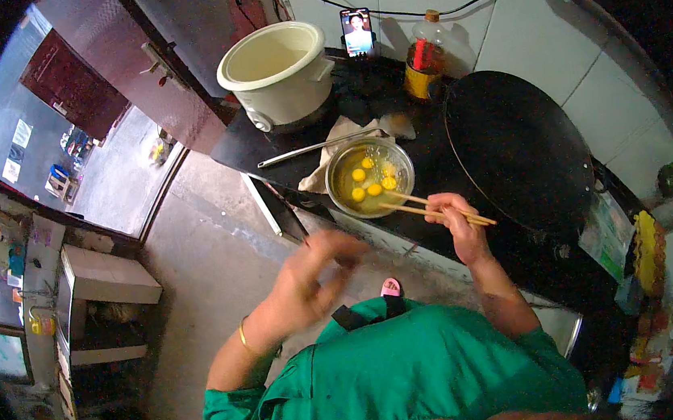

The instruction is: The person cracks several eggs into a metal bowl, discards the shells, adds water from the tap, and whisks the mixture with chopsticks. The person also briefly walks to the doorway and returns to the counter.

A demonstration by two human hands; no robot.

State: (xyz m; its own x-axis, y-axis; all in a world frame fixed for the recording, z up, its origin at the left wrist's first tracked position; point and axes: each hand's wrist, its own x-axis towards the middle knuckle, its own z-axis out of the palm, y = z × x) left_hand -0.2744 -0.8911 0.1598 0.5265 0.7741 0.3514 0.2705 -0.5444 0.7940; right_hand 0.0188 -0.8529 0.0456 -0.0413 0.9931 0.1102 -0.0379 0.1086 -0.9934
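Note:
My right hand point(456, 223) is closed around a pair of wooden chopsticks point(415, 202). Their thin ends reach over the near right rim of a metal bowl point(332, 189). Several whole egg yolks point(374, 189) float in clear egg white inside it. My left hand point(318, 272), blurred, hovers in front of the counter, apart from the bowl. Its fingers are bent, with a gap to the thumb, and nothing shows in it. Behind the bowl, a long-handled metal utensil point(300, 151) lies partly over a pale cloth point(316, 178).
On the black countertop point(423, 168) stand a white electric cooker pot point(283, 102), an oil bottle point(424, 59) and a propped phone point(357, 32) with its screen lit. A large black round pan or lid point(519, 150) occupies the right side. Below the counter, an open door or drawer point(272, 207) juts out.

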